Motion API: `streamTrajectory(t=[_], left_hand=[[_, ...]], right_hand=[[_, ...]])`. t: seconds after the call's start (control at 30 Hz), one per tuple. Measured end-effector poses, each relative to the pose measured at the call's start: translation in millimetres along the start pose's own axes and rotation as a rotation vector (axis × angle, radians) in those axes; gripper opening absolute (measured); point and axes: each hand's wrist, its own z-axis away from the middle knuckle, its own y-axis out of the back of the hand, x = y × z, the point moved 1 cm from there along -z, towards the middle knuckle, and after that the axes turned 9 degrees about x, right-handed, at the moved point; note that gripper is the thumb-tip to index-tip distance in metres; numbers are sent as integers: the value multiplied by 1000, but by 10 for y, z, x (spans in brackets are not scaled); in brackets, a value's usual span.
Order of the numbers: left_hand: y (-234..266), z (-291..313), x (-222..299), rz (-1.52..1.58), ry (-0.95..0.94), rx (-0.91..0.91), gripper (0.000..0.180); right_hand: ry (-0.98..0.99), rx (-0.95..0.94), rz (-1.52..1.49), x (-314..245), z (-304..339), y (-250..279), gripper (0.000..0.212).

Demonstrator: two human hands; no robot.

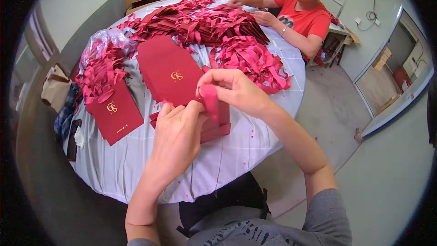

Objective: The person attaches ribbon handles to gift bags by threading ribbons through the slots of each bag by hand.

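Note:
My left hand (pixel 175 134) presses down on a small stack of red paper pieces (pixel 217 130) at the near side of the round table (pixel 218 164). Above that stack, my right hand (pixel 236 91) pinches a red strip (pixel 210 102) between thumb and fingers. A stack of flat red paper bags with a gold emblem (pixel 168 70) lies just beyond my hands. One more red bag (pixel 114 116) rests to the left.
Heaps of red ribbon strips (pixel 252 59) and flat red bags (pixel 200 20) cover the far half of the white tablecloth. A clear plastic bag of strips (pixel 102 50) sits at the left. A person in an orange shirt (pixel 302 16) works across the table.

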Motion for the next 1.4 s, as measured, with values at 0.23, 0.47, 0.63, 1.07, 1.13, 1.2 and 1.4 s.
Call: streamTrajectory(t=[0.23,0.47,0.63,1.07,1.13,1.2,1.4], left_hand=[[30,16,-97,18,57,76,17],[612,130,-548,-99,371,199,17],[458,206,-818,81,581,-60,55],[122,-18,-708,504,615,-43,16],[45,36,-697,410,627,128,16],[-41,130,-778,424,641,169,17],[-197,363,-855,400,682,224,17]], right_hand=[[371,192,461,-36,76,-155,13],[392,307,507,137,133,-230,10],[383,277,471,100,109,-276,11],[421,268,527,305,124,-332,8],[454,303,520,371,184,-388,10],[555,367,504,478,224,-440,15],[427,416,512,603,333,-547,11]])
